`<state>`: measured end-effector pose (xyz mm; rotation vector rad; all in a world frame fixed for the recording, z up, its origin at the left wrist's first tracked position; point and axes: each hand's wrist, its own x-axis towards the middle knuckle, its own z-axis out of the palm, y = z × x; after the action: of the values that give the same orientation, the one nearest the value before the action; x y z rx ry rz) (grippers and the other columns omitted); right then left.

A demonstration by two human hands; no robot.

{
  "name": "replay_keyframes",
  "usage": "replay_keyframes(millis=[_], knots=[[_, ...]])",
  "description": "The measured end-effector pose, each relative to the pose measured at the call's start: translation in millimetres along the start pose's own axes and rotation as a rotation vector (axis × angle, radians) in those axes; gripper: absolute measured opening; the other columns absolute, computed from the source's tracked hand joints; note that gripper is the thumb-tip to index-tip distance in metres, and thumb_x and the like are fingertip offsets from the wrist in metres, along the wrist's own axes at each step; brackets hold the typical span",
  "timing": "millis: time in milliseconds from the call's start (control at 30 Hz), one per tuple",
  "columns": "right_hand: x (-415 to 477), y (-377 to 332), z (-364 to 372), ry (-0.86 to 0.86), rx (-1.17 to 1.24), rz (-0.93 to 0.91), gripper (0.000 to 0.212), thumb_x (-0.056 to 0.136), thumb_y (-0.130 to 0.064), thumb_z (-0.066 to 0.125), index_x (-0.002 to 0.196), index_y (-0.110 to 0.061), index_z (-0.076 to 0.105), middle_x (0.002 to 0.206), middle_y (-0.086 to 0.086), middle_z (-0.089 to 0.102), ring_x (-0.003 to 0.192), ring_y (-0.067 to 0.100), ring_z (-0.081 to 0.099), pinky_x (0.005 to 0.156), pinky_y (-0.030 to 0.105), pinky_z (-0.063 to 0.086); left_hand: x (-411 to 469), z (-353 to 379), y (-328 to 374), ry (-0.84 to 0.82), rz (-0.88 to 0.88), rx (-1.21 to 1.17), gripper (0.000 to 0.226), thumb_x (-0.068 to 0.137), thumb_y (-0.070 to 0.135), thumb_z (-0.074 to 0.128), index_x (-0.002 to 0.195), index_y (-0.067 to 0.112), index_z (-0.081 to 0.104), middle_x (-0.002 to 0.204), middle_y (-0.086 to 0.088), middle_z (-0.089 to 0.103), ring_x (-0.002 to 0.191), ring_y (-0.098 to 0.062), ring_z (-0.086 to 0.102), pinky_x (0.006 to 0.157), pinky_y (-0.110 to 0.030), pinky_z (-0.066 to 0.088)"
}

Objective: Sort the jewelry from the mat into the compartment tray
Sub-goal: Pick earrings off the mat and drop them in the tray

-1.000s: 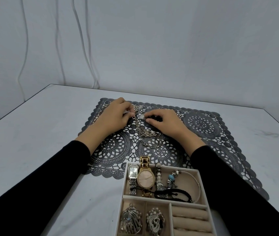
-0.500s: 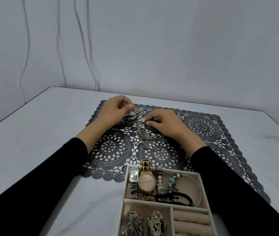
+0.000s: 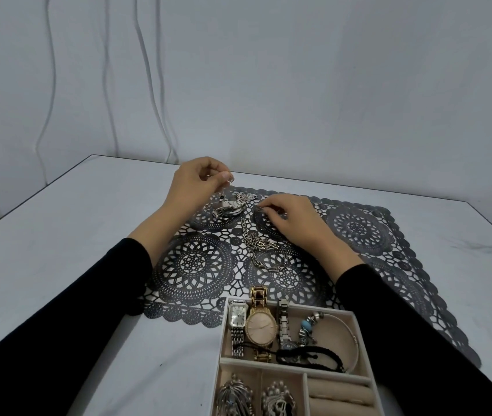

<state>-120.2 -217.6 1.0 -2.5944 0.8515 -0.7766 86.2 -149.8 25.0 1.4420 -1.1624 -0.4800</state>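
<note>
A dark lace mat (image 3: 359, 229) lies on the white table. My left hand (image 3: 195, 181) is raised over the mat's far edge and pinches a small metal clasp with a thin chain hanging from it. My right hand (image 3: 286, 217) rests on the mat and pinches one end of a silver link chain (image 3: 258, 244), which lies bunched between my forearms. A silver bracelet and a tangle of small pieces (image 3: 229, 207) lie under my left hand. The beige compartment tray (image 3: 223, 360) in front holds watches, bracelets and brooches.
Ring rolls (image 3: 339, 394) fill the tray's lower right compartment. The tray's far edge overlaps the mat's near border. White cables (image 3: 151, 94) hang down the wall behind the table. Bare tabletop (image 3: 64, 235) lies left of the mat.
My left hand has lifted off the mat and moved back toward the far edge, drawing a clasp and thin chain up. My right hand stays put on the chain end.
</note>
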Motion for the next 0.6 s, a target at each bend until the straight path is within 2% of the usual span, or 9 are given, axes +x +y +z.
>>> replay_keyframes(millis=[233, 367, 500, 600], knots=[[-2, 1, 1, 0.108, 0.131, 0.065, 0.023, 0.092, -0.011, 0.059, 0.113, -0.017, 0.068, 0.095, -0.005, 0.068, 0.084, 0.006, 0.061, 0.075, 0.003, 0.040, 0, -4, 8, 0.032, 0.019, -0.035, 0.005, 0.090, 0.007, 0.067, 0.088, 0.011, 0.069, 0.085, -0.012, 0.072, 0.075, -0.013, 0.071, 0.073, -0.023, 0.058], [-3, 0, 0, 0.107, 0.174, 0.086, 0.019, 0.090, -0.006, 0.059, 0.099, -0.016, 0.072, 0.096, -0.007, 0.070, 0.086, 0.006, 0.062, 0.078, 0.011, 0.046, -3, -3, 12, 0.026, 0.016, -0.047, 0.008, 0.089, 0.006, 0.068, 0.085, 0.013, 0.069, 0.086, -0.013, 0.072, 0.075, -0.013, 0.071, 0.075, -0.025, 0.059], [-6, -6, -7, 0.180, 0.289, 0.169, 0.018, 0.087, -0.007, 0.062, 0.089, -0.021, 0.074, 0.082, -0.014, 0.069, 0.073, 0.002, 0.061, 0.068, 0.009, 0.046, -9, -1, 17, 0.012, 0.018, -0.067, 0.007, 0.089, 0.007, 0.068, 0.085, 0.013, 0.069, 0.085, -0.011, 0.072, 0.072, -0.009, 0.071, 0.073, -0.024, 0.058], [-12, -13, -18, 0.224, 0.446, 0.239, 0.018, 0.087, -0.007, 0.063, 0.087, -0.021, 0.074, 0.080, -0.013, 0.071, 0.064, 0.001, 0.057, 0.061, 0.013, 0.047, -16, 0, 24, 0.009, 0.033, -0.076, 0.008, 0.089, 0.007, 0.068, 0.085, 0.014, 0.069, 0.084, -0.010, 0.072, 0.074, -0.011, 0.071, 0.076, -0.026, 0.059]])
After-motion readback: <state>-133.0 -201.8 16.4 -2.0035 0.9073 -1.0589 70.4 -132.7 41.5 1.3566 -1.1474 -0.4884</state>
